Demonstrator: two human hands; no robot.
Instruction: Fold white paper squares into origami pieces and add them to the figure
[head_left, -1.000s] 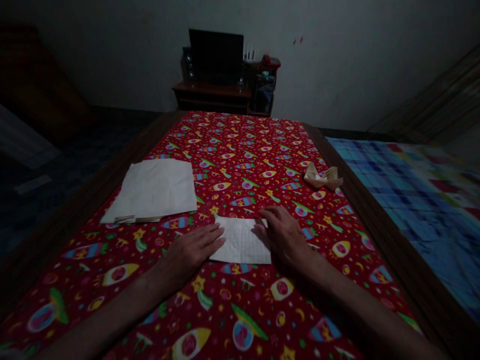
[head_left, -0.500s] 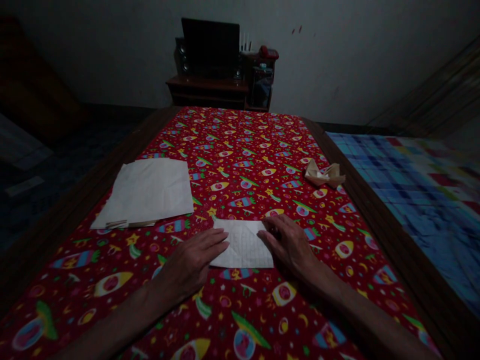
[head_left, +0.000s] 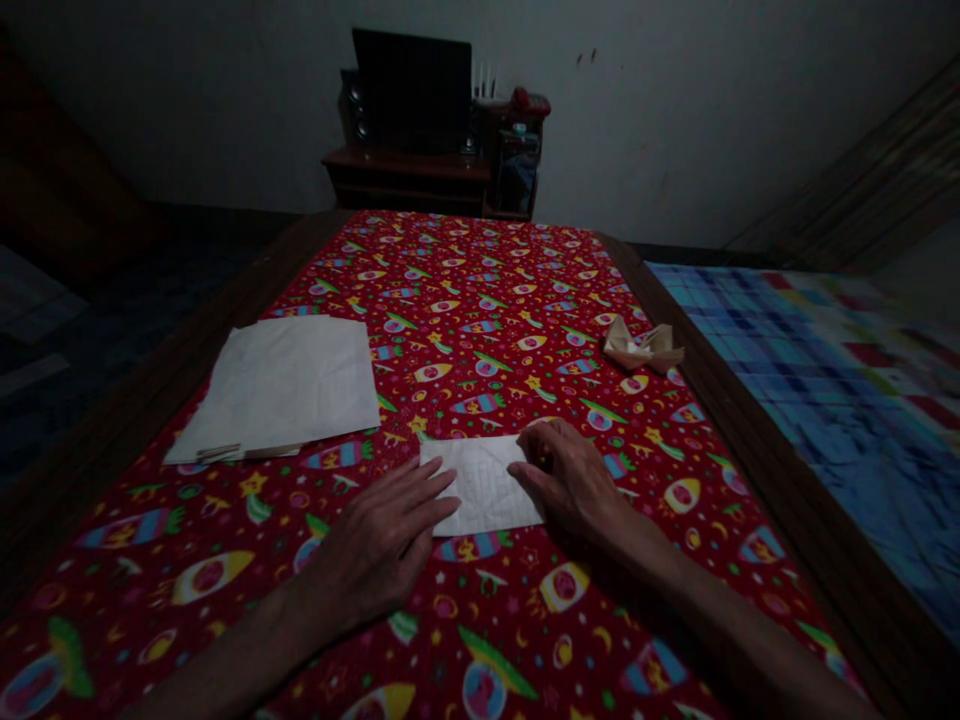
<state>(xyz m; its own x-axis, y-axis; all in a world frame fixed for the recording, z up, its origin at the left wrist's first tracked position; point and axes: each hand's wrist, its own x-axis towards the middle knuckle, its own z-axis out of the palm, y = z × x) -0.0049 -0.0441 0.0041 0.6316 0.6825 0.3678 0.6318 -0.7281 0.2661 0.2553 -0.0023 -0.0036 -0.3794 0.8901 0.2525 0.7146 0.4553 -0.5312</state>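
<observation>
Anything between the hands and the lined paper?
Nothing. The left hand and right hand both rest directly on the lined paper. The white paper stack lies off to the left, apart from it.

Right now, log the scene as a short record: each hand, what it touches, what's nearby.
left hand: fingers resting on the lined paper sheet
right hand: fingers resting on the same sheet, right side
nearby: white paper stack, folded tan paper
surface: red patterned cloth
</observation>
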